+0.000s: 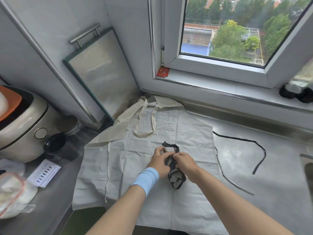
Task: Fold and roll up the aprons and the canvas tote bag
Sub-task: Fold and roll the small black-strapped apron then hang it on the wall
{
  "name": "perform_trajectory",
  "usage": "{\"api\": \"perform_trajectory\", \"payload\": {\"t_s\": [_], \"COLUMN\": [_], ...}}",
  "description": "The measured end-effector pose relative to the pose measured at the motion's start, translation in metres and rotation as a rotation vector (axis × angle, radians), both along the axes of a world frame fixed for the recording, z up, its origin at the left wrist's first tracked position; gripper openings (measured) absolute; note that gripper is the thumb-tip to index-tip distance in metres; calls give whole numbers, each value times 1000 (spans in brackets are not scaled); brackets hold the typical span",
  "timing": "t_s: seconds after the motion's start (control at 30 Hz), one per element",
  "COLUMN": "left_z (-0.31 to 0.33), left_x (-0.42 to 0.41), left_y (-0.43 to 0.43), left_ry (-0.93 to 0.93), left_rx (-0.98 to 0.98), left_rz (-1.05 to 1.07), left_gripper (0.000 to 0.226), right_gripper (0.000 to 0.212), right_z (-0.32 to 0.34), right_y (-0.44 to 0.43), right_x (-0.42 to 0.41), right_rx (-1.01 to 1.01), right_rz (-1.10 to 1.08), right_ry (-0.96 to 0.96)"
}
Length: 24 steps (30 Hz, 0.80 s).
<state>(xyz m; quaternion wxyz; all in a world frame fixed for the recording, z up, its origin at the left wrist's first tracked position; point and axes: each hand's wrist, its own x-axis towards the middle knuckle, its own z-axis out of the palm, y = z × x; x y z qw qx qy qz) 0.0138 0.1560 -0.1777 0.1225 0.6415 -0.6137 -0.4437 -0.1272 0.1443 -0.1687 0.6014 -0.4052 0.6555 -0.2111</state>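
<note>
Head view is showing a steel table (279, 175) carrying a white apron (194, 133) spread flat. A cream tote bag (118, 126) is overlapping the apron's 11 o'clock corner, and a black strap (260, 150) is trailing loose at 3 o'clock. Near the apron's middle a small dark bundle (176, 178), seemingly an apron already rolled, is lying tilted from 12 toward 5 o'clock.

Left grip (160, 162) is pinching the bundle's upper part from the 9 o'clock side. Right grip (185, 162) is curling round it from 3 o'clock. The bundle's lower end is sticking out below both, toward 5 o'clock, and its black-trimmed top is poking out at 12.

The step looks like securing the roll. One grip should be squeezing the roll tight while the other is winding the black tie snugly and tucking its end under, so nothing is springing open.
</note>
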Motion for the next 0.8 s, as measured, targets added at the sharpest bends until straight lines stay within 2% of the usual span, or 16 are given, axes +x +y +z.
{"api": "perform_trajectory", "payload": {"t_s": [0.1, 0.23, 0.33, 0.43, 0.53, 0.63, 0.8], "left_z": [1, 7, 11, 19, 19, 20, 31], "left_x": [-4, -5, -17, -18, -11, -11, -10], "left_y": [-5, -7, -6, -5, -7, -8, -20], "left_ry": [-58, 88, 411, 730, 887, 836, 903], "left_rx": [-8, 56, 253, 513, 564, 496, 621], "left_rz": [41, 133, 378, 561, 543, 420, 307], "left_gripper": [50, 79, 71, 39, 19, 13, 46], "right_gripper": [22, 24, 28, 19, 14, 21, 24], "right_z": [2, 7, 7, 9, 12, 18, 36], "right_y": [-1, -4, -1, -2, -6, -9, -23], "right_x": [-8, -17, -25, -34, -39, -40, -42], "right_rx": [59, 194, 203, 147, 81, 51, 44], "right_rz": [10, -154, -196, -32, 47, 71, 162], "right_ry": [-55, -133, -253, -322, -350, -440, -560]}}
